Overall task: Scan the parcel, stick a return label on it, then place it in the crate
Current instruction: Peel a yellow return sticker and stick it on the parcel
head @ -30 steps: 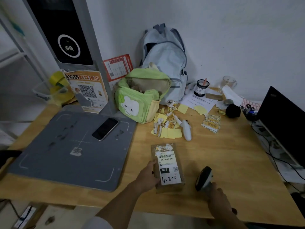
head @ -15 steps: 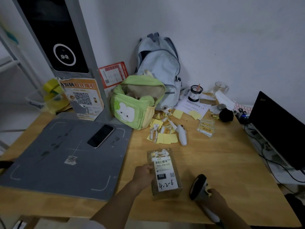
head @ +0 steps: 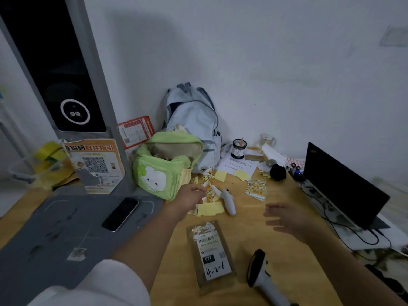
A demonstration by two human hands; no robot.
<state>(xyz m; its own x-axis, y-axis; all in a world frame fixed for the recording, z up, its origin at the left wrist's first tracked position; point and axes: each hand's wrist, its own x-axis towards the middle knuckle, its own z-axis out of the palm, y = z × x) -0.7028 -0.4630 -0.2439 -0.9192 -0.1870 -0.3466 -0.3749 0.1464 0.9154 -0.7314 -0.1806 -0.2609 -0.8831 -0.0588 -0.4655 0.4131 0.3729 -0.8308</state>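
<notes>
- The left hand [head: 190, 196] is being held out over the middle of the table [head: 276, 244], at the pile of yellow labels [head: 209, 207] lying towards the far edge; its fingers are curled loosely, and whether a label is being pinched between them cannot be told, since the fingertips are blurred.
- The parcel [head: 210, 255] is lying flat near the front edge of the table, its white printed slip facing up, and it is being touched by neither hand.
- No return label is being shown on the parcel, so the sticking step is judged as not yet done, and the reach towards the labels is judged as its beginning.
- The scanner [head: 261, 274] is lying on the table just beside the parcel, on its right side, near the front edge, and it is not being held; the scanning is therefore judged as probably finished, though no proof of it is being shown.
- The right hand [head: 287, 220] is being held open and empty above the right part of the table, fingers spread, apart from both scanner and parcel.
- No crate is being seen anywhere, so the placing is being left as the last step.
</notes>
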